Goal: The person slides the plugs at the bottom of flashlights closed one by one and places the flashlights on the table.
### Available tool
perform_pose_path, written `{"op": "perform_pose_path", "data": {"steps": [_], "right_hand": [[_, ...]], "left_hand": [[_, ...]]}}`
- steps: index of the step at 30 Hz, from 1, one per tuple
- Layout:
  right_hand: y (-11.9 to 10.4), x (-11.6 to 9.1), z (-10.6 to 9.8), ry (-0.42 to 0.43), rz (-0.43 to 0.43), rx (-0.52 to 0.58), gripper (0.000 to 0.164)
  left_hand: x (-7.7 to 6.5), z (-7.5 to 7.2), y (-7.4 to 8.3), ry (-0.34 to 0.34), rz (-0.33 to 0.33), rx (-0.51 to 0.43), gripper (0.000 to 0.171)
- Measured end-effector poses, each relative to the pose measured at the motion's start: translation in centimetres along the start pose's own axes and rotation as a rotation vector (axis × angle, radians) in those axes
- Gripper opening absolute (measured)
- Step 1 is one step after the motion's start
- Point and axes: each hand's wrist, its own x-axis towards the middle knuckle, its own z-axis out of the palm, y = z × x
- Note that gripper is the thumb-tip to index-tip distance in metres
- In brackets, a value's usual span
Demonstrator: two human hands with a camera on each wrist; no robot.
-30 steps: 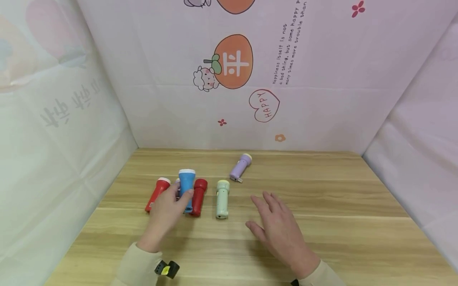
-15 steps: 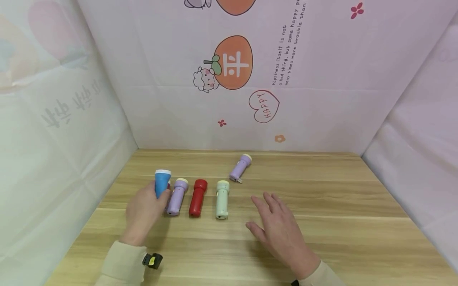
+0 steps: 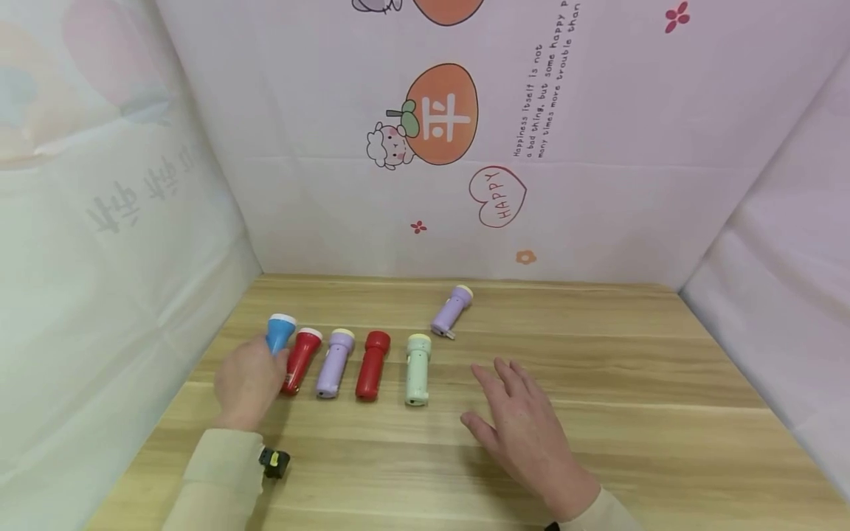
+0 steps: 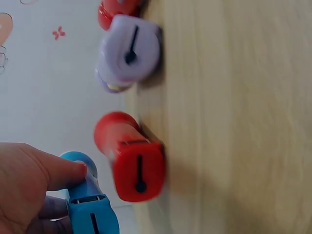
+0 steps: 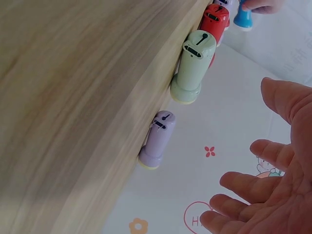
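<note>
My left hand (image 3: 249, 380) grips a blue flashlight (image 3: 280, 333) with a white rim at the left end of a row. In the left wrist view the thumb presses along the blue flashlight (image 4: 92, 209), beside a red flashlight (image 4: 139, 170). The row continues rightward with that white-rimmed red flashlight (image 3: 303, 358), a purple flashlight (image 3: 335, 365), a plain red flashlight (image 3: 373, 366) and a pale green flashlight (image 3: 417, 370). My right hand (image 3: 527, 431) hovers over the table right of the green one, fingers spread and holding nothing.
Farther back lies a second purple flashlight (image 3: 453, 311), tilted, with a small tab at its tail. The wooden table (image 3: 598, 346) meets a printed cloth wall (image 3: 319, 184) behind. Cloth also hangs on the left and right sides.
My left hand has carried the blue flashlight leftward, past the purple and white-rimmed red ones, and lowered it at the row's left end. The right hand stays in place.
</note>
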Motion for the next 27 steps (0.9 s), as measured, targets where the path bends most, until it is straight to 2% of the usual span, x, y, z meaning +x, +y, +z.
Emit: {"op": "perform_pose_path", "data": {"steps": [5,13,21,27], "right_hand": [[0.0,-0.1,-0.2,0.003,0.004,-0.006,0.069],[0.0,-0.1,-0.3,0.013,0.005,-0.009,0.07],[0.3,-0.2,-0.1,0.03,0.004,-0.086,0.08],[0.6,-0.3,0.0,0.005,0.052,-0.134,0.088]], "left_hand": [[0.9,0.4,-1.1,-0.076,-0.063,0.022,0.036],[1.9,1.4,-2.6,-0.164,-0.111,0.064,0.036],[2.2,1.7,-2.9,-0.188,-0.125,0.061,0.039],[2.1,1.4,-3.0,-0.21,-0.148,0.053,0.038]]}}
